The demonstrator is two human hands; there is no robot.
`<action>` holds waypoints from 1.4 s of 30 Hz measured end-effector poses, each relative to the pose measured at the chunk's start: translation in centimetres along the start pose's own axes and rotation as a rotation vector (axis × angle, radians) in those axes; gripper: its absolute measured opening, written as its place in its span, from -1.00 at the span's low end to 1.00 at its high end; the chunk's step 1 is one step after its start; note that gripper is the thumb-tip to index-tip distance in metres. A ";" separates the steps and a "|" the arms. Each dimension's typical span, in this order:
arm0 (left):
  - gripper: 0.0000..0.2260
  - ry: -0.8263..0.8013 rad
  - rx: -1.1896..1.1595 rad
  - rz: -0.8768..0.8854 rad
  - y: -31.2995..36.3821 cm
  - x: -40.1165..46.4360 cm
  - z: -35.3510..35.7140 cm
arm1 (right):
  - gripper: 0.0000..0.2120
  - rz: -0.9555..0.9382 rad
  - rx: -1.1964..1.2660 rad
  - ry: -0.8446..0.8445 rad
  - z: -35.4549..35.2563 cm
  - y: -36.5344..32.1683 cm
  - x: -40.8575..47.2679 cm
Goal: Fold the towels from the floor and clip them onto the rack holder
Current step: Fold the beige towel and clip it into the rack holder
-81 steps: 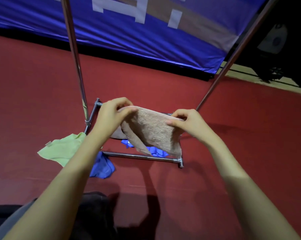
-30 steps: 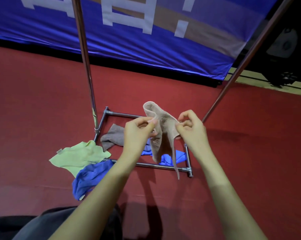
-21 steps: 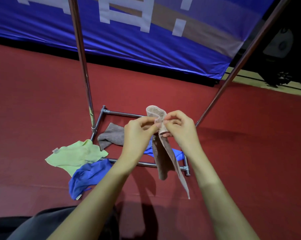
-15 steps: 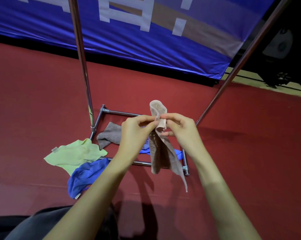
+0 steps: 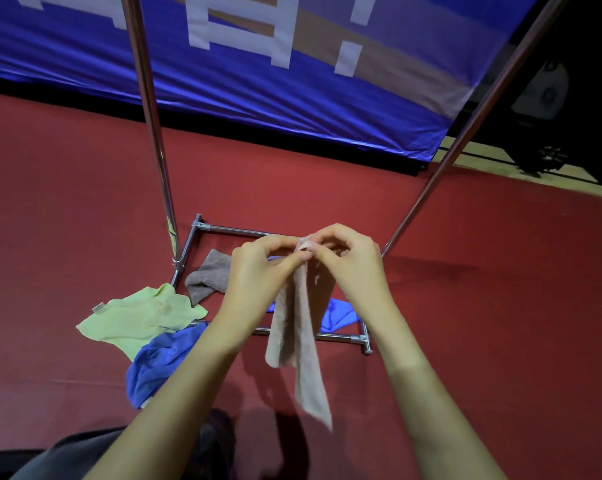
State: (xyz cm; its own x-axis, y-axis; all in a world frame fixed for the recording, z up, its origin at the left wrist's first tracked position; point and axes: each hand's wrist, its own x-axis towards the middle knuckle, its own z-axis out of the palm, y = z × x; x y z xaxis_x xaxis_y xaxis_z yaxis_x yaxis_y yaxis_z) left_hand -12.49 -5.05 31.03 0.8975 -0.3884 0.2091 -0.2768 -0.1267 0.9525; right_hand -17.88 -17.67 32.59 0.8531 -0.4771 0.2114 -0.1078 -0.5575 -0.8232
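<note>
A beige towel [image 5: 301, 336] hangs in the air in narrow folds, pinched at its top edge by both hands. My left hand [image 5: 258, 268] and my right hand [image 5: 353, 261] meet at that top edge, fingertips together. The towel hangs above the metal rack base [image 5: 239, 232] on the red floor. The rack's left pole [image 5: 150, 133] and right pole [image 5: 466, 133] rise out of the frame. On the floor lie a grey towel [image 5: 208, 275], a light green towel [image 5: 138, 317], a blue towel [image 5: 161, 362] and another blue towel [image 5: 339, 315]. No clip is in sight.
A blue banner [image 5: 258, 71] with white lettering hangs behind the rack. Red carpet [image 5: 500, 306] covers the floor around it. Dark equipment [image 5: 549, 98] stands at the far right. My dark trouser leg [image 5: 102, 452] shows at the bottom left.
The towel went from spread wide between my hands to gathered in narrow hanging folds. My hands came together at its top edge, and the raised top loop has dropped into my fingers.
</note>
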 end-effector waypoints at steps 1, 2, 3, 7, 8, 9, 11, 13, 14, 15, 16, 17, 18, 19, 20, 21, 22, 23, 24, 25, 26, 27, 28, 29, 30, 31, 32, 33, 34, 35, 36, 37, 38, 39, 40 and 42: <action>-0.91 -0.002 0.016 0.018 -0.1 0.0 -0.1 | -0.96 0.004 -0.015 -0.005 0.0 0.0 0.0; -0.91 -0.004 0.031 0.037 -0.3 0.1 -0.2 | -0.96 -0.001 -0.027 -0.011 -0.1 -0.1 0.0; -0.91 -0.002 0.045 0.053 -0.4 0.2 -0.2 | -0.95 -0.017 -0.032 -0.016 -0.3 -0.1 0.1; -0.92 0.043 0.046 0.068 -0.4 0.5 -0.6 | -0.91 -0.101 -0.186 -0.034 -1.6 0.4 0.9; -0.92 0.050 0.038 0.068 -0.5 0.7 -0.8 | -0.90 -0.111 -0.244 -0.030 -2.1 0.7 1.2; -0.91 0.053 0.029 0.070 -0.5 0.8 -1.0 | -0.89 -0.116 -0.284 -0.022 -2.5 1.1 1.4; -0.89 0.063 0.015 0.079 -0.6 1.1 -1.5 | -0.90 -0.121 -0.332 -0.005 -3.3 1.8 1.8; -0.90 0.089 -0.005 0.083 -0.6 1.3 -2.1 | -0.91 -0.115 -0.376 -0.016 -4.0 2.4 2.2; -0.92 0.102 -0.020 0.084 -0.6 1.4 -2.4 | -0.92 -0.107 -0.397 -0.039 -4.2 2.7 2.3; -0.92 0.110 -0.037 0.082 -0.6 1.6 -2.7 | -0.92 -0.103 -0.413 -0.073 -4.3 2.9 2.5; -0.92 0.112 -0.060 0.076 -0.5 1.7 -2.9 | -0.91 -0.106 -0.422 -0.114 -4.3 3.1 2.6; -0.90 0.109 -0.085 0.066 -0.5 1.8 -3.1 | -0.89 -0.111 -0.424 -0.154 -4.3 3.3 2.6; -0.87 0.102 -0.101 0.057 -0.5 1.8 -3.2 | -0.87 -0.115 -0.427 -0.187 -4.1 3.5 2.7; -0.85 0.095 -0.109 0.054 -0.5 1.9 -3.3 | -0.86 -0.116 -0.431 -0.207 -3.9 3.6 2.7; -0.83 0.092 -0.108 0.056 -0.5 1.9 -3.5 | -0.87 -0.119 -0.433 -0.215 -3.7 3.6 2.7; -0.81 0.094 -0.105 0.061 -0.6 2.0 -3.7 | -0.88 -0.118 -0.426 -0.216 -3.6 3.7 2.7; -0.80 0.098 -0.101 0.067 -0.6 2.0 -3.9 | -0.90 -0.116 -0.410 -0.217 -3.5 3.7 2.7; -0.80 0.102 -0.100 0.070 -0.7 2.0 -4.1 | -0.91 -0.117 -0.391 -0.220 -3.5 3.8 2.6; -0.81 0.106 -0.102 0.069 -0.7 2.1 -4.3 | -0.92 -0.121 -0.379 -0.219 -3.6 3.9 2.6; -0.82 0.111 -0.106 0.066 -0.8 2.1 -4.5 | -0.92 -0.125 -0.375 -0.213 -3.6 3.9 2.5; -0.83 0.116 -0.109 0.062 -0.9 2.2 -4.6 | -0.91 -0.121 -0.365 -0.202 -3.7 3.8 2.4; -0.84 0.118 -0.110 0.058 -1.0 2.2 -4.7 | -0.89 -0.109 -0.340 -0.187 -3.9 3.6 2.3; -0.85 0.117 -0.110 0.056 -1.2 2.2 -4.8 | -0.88 -0.093 -0.299 -0.173 -4.0 3.4 2.1; -0.85 0.113 -0.106 0.055 -1.3 2.2 -4.9 | -0.88 -0.077 -0.245 -0.164 -4.1 3.2 2.0; -0.85 0.107 -0.099 0.056 -1.5 2.3 -4.9 | -0.87 -0.070 -0.191 -0.159 -4.3 3.0 1.8; -0.85 0.103 -0.096 0.053 -1.7 2.3 -5.0 | -0.87 -0.070 -0.141 -0.156 -4.3 2.9 1.7; -0.86 0.102 -0.097 0.048 -1.9 2.4 -5.0 | -0.86 -0.074 -0.091 -0.154 -4.4 2.8 1.6; -0.86 0.103 -0.105 0.040 -2.0 2.5 -5.0 | -0.85 -0.079 -0.037 -0.149 -4.4 2.6 1.5; -0.87 0.104 -0.117 0.030 -2.2 2.6 -4.9 | -0.82 -0.082 0.017 -0.138 -4.4 2.5 1.4; -0.87 0.107 -0.137 0.013 -2.3 2.6 -4.7 | -0.79 -0.083 0.068 -0.121 -4.4 2.4 1.3; -0.88 0.112 -0.164 -0.010 -2.5 2.6 -4.6 | -0.77 -0.084 0.111 -0.099 -4.3 2.2 1.3; -0.89 0.120 -0.198 -0.039 -2.8 2.6 -4.5 | -0.74 -0.085 0.153 -0.074 -4.2 2.0 1.3; -0.87 0.130 -0.240 -0.071 -3.0 2.6 -4.4 | -0.72 -0.092 0.199 -0.049 -4.0 1.9 1.4; -0.84 0.138 -0.283 -0.103 -3.2 2.6 -4.2 | -0.70 -0.103 0.244 -0.026 -3.9 1.8 1.4; -0.82 0.140 -0.320 -0.129 -3.4 2.6 -4.1 | -0.68 -0.115 0.275 -0.005 -3.7 1.7 1.5; -0.81 0.150 -0.358 -0.170 -3.7 2.6 -3.7 | -0.68 -0.132 0.286 0.023 -3.4 1.8 1.6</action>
State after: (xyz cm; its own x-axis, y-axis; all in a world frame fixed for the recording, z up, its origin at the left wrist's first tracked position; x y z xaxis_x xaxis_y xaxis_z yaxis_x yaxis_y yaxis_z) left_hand -7.85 -2.19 28.92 0.9674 -0.2488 0.0467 -0.0071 0.1576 0.9875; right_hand -18.47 -21.69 33.26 0.8379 -0.4302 0.3358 0.1543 -0.4035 -0.9019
